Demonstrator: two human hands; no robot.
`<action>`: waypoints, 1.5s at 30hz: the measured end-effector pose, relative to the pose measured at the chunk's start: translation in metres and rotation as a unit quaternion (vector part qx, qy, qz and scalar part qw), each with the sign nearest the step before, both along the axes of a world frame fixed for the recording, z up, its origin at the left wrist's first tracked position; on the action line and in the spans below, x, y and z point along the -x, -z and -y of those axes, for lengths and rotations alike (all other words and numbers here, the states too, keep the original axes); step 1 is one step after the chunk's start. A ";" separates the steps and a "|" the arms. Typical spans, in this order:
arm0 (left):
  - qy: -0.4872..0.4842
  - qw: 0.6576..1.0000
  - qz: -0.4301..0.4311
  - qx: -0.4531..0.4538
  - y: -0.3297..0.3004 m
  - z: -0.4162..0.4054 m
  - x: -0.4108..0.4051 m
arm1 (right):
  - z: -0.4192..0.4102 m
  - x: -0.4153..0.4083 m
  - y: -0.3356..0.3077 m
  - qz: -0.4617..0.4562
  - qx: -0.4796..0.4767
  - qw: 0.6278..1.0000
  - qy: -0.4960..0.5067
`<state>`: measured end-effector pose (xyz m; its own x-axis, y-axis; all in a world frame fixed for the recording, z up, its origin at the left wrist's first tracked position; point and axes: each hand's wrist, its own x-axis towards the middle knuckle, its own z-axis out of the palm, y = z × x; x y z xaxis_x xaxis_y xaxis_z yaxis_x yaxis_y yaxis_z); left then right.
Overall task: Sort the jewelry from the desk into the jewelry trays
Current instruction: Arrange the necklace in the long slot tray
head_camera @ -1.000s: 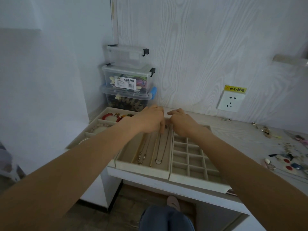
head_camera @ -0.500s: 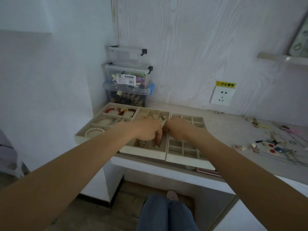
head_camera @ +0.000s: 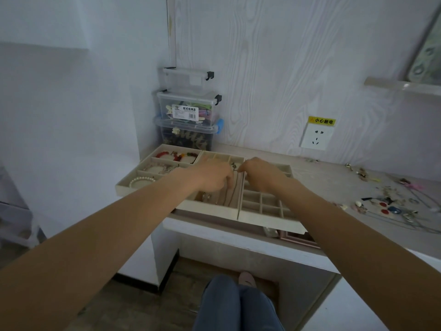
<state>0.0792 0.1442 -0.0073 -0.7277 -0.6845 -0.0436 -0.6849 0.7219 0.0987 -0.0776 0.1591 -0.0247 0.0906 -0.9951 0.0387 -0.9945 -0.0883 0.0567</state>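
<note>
Both hands are over the middle tray (head_camera: 214, 207). The left hand (head_camera: 212, 176) and the right hand (head_camera: 259, 174) each pinch a thin necklace (head_camera: 233, 187) lying in a long slot. The chain could tangle or snag if pulled too fast.

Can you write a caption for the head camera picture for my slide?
Both hands, left hand and right hand, lay a thin necklace into the middle jewelry tray.
</note>
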 end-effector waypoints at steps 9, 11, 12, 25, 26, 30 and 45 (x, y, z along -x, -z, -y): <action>-0.041 0.991 0.098 0.078 -0.002 0.048 0.030 | 0.049 0.011 -0.004 -0.075 -0.019 0.996 -0.032; -0.041 0.989 0.122 0.072 0.000 0.058 0.035 | 0.057 0.013 -0.003 -0.095 -0.020 0.995 -0.033; -0.040 0.988 0.130 0.070 0.001 0.062 0.038 | 0.060 0.014 -0.003 -0.102 -0.021 0.994 -0.033; -0.019 0.986 0.149 0.068 0.001 0.077 0.042 | 0.078 0.013 -0.002 -0.131 -0.026 0.990 -0.045; -0.018 0.987 0.145 0.068 0.001 0.076 0.043 | 0.078 0.013 -0.002 -0.128 -0.025 0.990 -0.044; -0.022 0.985 0.157 0.072 -0.002 0.074 0.045 | 0.074 0.017 -0.003 -0.100 -0.013 0.994 -0.052; -0.027 0.984 0.162 0.068 -0.006 0.073 0.048 | 0.063 0.013 -0.005 -0.104 0.012 0.991 -0.085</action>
